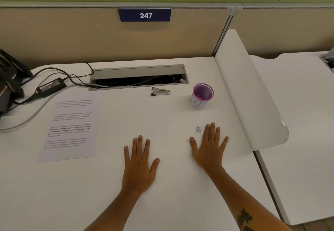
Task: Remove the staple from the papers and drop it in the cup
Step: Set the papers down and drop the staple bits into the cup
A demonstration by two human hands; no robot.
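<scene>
Printed papers lie flat on the white desk at the left; I cannot make out the staple on them. A small metal staple remover rests near the cable slot at the back centre. A purple-rimmed cup stands upright to its right. My left hand lies palm down on the desk near the centre, fingers spread, holding nothing. My right hand also lies flat with spread fingers, below the cup, empty.
A small purple smudge or scrap sits by my right fingertips. A cable slot is set into the desk's back. A power adapter and cables lie at the back left. A white curved divider bounds the right side.
</scene>
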